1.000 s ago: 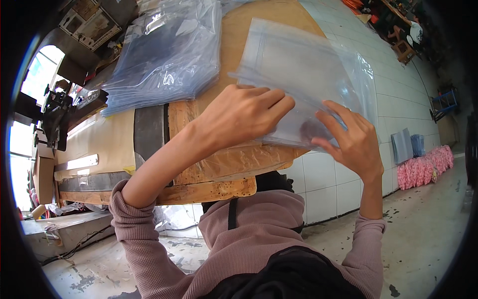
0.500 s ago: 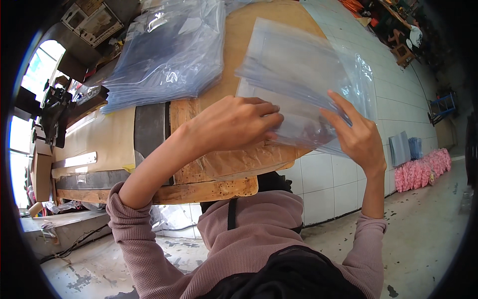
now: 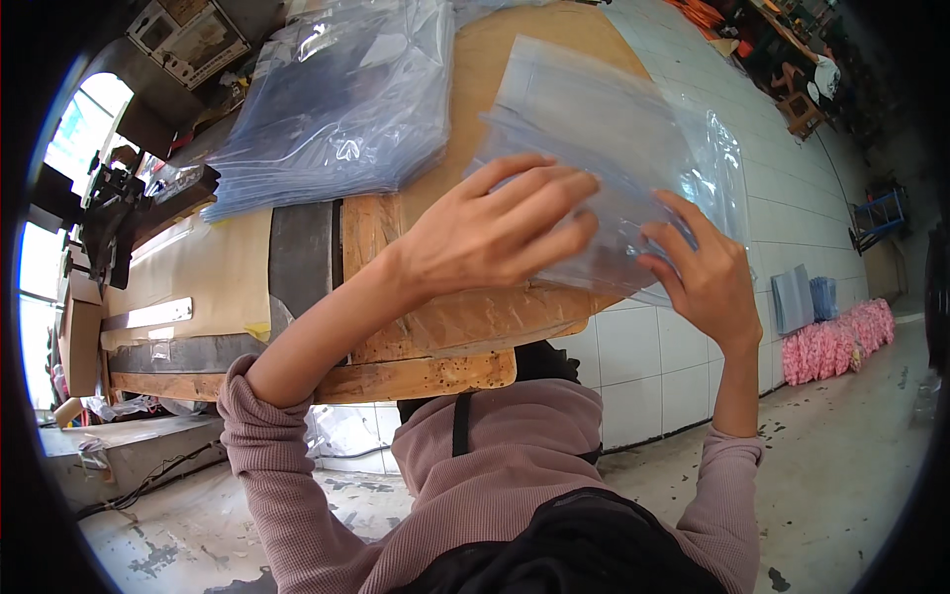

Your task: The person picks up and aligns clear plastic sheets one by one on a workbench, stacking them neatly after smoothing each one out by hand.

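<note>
A small stack of clear, bluish plastic sleeves (image 3: 584,99) lies at the table's right end, its near layers lifted and bent. My left hand (image 3: 515,223) is over the left part of this stack, its fingers stretched and apart; its thumb is hidden. At the near right side, my right hand (image 3: 708,272) has curled fingers and thumb around the edge of the plastic. How many layers it grips cannot be made out. Left of these lies a larger, thicker pile of clear plastic sleeves (image 3: 346,119), glossy and loosely layered.
The wooden table (image 3: 426,374) has a rounded right end. A metal ruler (image 3: 148,314) lies at its left, near dark machine parts (image 3: 124,213). On the floor to the right are pink bundles (image 3: 836,342) and upright plastic packs (image 3: 792,297). A blue stool (image 3: 879,218) stands farther off.
My left hand has shifted right and slightly up, its fingers now spread over the sleeves. My right thumb and fingers have curled closer together at the plastic's edge.
</note>
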{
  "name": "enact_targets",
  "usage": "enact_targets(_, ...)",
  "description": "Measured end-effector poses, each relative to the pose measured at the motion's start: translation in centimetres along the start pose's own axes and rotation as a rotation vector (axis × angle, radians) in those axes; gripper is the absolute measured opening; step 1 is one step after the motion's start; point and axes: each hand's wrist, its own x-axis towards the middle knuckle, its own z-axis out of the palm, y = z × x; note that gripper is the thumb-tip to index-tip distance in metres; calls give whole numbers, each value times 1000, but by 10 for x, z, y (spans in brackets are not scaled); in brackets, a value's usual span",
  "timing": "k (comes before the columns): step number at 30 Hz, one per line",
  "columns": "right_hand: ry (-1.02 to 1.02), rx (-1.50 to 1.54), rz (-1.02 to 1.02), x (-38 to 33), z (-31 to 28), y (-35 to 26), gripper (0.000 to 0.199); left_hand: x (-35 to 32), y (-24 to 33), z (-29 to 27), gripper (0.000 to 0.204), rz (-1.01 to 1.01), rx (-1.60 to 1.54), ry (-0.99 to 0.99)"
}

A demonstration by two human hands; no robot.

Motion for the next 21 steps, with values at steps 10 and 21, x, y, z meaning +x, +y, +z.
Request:
enact_targets(10,98,113,96,3,3,7,12,-17,-1,-2,31,79,185,-111)
enact_targets(21,69,23,-24,-1,5,5,17,-11,1,-1,9,238,412,-126)
